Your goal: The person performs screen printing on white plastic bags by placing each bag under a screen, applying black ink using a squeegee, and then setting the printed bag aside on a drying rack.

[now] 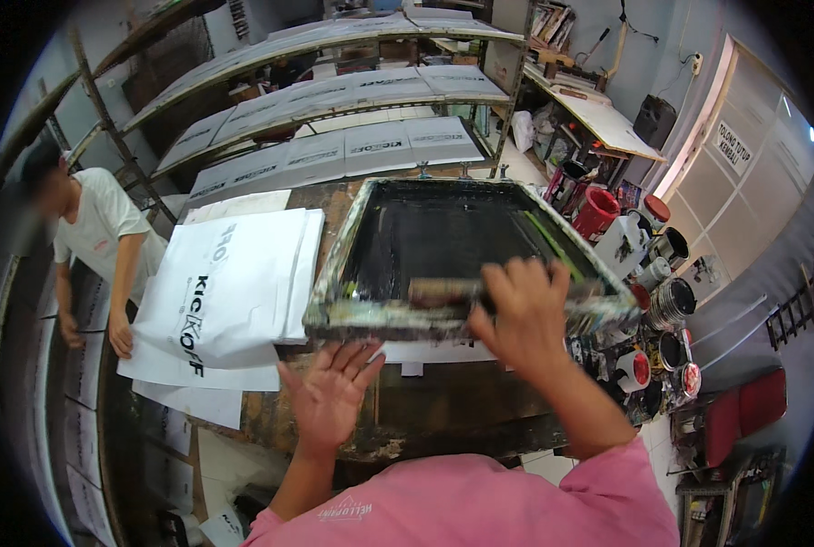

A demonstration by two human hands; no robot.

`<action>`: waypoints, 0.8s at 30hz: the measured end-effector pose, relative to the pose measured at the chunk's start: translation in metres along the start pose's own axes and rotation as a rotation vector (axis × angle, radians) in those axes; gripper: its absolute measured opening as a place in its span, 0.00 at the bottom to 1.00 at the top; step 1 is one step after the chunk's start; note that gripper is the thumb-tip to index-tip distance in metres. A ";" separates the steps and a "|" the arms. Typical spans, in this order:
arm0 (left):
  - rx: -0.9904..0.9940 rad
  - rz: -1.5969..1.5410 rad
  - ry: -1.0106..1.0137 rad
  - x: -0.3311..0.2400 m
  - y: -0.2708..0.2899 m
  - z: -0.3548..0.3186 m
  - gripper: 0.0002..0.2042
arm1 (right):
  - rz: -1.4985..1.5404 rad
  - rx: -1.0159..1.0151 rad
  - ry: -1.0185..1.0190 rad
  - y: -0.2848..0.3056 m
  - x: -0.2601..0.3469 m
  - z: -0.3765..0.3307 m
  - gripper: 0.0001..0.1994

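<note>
A screen-printing frame [361,314] with black ink on its mesh lies tilted on the worn table [443,415]. My right hand [518,310] grips the wooden squeegee [439,290] at the frame's near edge. My left hand [329,392] hovers below the frame's near left corner, palm up, fingers spread, holding nothing. A white sheet [434,351] lies under the frame. A stack of white printed bags [229,283] sits left of the frame.
A person in a white shirt [97,223] stands at the table's left end, one hand near the bags. Racks [334,118] of printed sheets stand behind. Ink cans [667,305] and a red bucket [597,211] crowd the right side.
</note>
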State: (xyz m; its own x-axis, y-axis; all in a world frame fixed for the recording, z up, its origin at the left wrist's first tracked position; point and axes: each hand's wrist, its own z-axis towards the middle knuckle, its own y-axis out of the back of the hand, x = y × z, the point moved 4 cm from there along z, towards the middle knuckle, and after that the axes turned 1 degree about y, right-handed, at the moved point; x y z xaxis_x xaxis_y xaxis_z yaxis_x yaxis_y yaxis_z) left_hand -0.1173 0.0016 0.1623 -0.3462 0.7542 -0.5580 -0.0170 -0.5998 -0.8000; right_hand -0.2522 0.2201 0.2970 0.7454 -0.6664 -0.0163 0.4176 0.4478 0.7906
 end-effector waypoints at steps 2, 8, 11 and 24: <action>0.042 0.490 -0.143 0.004 0.009 0.018 0.42 | 0.000 -0.046 0.024 0.006 -0.007 0.030 0.20; -0.045 2.366 0.097 0.075 0.067 0.006 0.46 | 0.000 -0.124 0.027 0.025 -0.017 0.073 0.18; -0.059 2.304 0.202 0.088 0.082 0.003 0.49 | -0.002 -0.112 0.027 0.026 -0.021 0.088 0.18; -0.059 1.942 -0.195 0.081 0.056 0.043 0.31 | 0.018 -0.104 0.040 0.017 -0.030 0.098 0.16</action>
State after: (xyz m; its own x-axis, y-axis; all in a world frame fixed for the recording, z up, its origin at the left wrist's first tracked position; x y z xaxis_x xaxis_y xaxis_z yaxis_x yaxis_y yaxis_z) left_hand -0.1865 0.0173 0.0819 0.0647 -0.8496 -0.5235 0.4784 -0.4339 0.7634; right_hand -0.3184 0.1891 0.3708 0.7726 -0.6342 -0.0292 0.4541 0.5200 0.7234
